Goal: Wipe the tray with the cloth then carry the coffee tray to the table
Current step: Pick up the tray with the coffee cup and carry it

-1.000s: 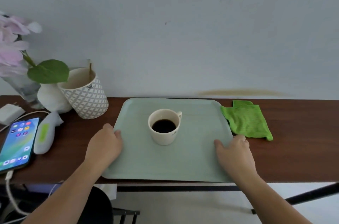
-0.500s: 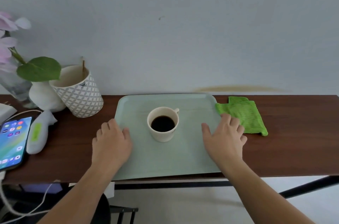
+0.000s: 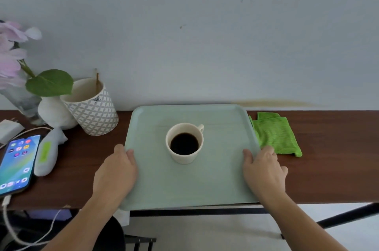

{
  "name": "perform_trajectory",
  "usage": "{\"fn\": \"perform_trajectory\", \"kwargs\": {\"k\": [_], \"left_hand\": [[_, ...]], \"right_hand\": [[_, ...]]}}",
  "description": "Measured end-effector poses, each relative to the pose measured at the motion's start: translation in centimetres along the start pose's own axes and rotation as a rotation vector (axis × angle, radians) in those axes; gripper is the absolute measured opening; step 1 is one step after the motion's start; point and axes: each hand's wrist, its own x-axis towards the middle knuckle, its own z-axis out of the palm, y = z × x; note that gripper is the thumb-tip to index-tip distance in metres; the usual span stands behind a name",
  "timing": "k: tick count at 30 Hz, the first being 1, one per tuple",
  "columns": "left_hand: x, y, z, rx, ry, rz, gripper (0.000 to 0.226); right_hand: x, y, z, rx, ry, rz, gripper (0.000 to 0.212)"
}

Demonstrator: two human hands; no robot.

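Here, in the head view, your left hand (image 3: 115,170) grips the left rim of the pale green tray (image 3: 223,185), thumb on top, and your right hand (image 3: 264,170) grips the right rim the same way. The tray lies on the dark wooden surface (image 3: 332,168), its near edge overhanging slightly. A cup (image 3: 184,143) of black coffee stands near the tray's middle. The green cloth (image 3: 275,133) lies folded just beside the tray's right edge. A phone (image 3: 17,163) lies far left.
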Motion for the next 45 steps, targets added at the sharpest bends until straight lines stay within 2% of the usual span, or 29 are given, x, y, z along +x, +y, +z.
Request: {"fn": "perform_trajectory", "kwargs": {"k": [8, 14, 20, 24, 32, 34, 37, 39, 41, 42, 43, 45], "left_hand": [[-0.5, -1.0, -1.0, -0.025, -0.086, 0.059, 0.031], [0.4, 0.5, -2.3, 0.022, -0.096, 0.214, 0.032], [-0.3, 4.9, -1.6, 0.032, -0.092, 0.390, 0.042], [-2.1, 10.3, 0.4, 0.007, -0.125, 0.471, 0.036], [-8.9, 25.2, 6.2, 0.032, -0.257, 0.644, 0.033], [-10.9, 29.3, 8.1, -0.026, -0.274, 0.720, 0.034], [-14.3, 35.2, 11.0, -0.095, -0.353, 0.722, 0.035], [-15.2, 38.4, 15.0, -0.130, -0.424, 0.713, 0.037], [-13.8, 39.2, 20.8, -0.156, -0.406, 0.677, 0.055], [-14.8, 40.7, 22.5, -0.163, -0.402, 0.721, 0.062], [-14.8, 41.4, 26.4, -0.120, -0.434, 0.768, 0.059], [-16.1, 43.9, 31.4, -0.075, -0.542, 0.835, 0.038]], "right_hand": [[-1.5, 1.0, -3.1, 0.074, -0.062, 0.010, 0.036], [-3.9, 2.6, -5.3, 0.187, -0.021, 0.126, 0.035], [-6.2, 6.9, -8.0, 0.180, 0.071, 0.299, 0.034], [-7.1, 11.6, -10.2, 0.211, 0.106, 0.414, 0.034], [-5.6, 25.2, -14.8, 0.269, 0.233, 0.583, 0.032], [-5.0, 28.9, -16.3, 0.277, 0.265, 0.607, 0.032], [-4.3, 34.3, -19.1, 0.270, 0.318, 0.643, 0.031], [-4.3, 38.3, -21.0, 0.260, 0.367, 0.685, 0.031], [-4.1, 40.9, -22.0, 0.257, 0.363, 0.713, 0.033], [-4.4, 42.8, -22.8, 0.255, 0.369, 0.742, 0.033], [-4.8, 44.6, -23.5, 0.264, 0.376, 0.771, 0.033], [-5.3, 47.9, -24.6, 0.265, 0.396, 0.825, 0.031]]}}
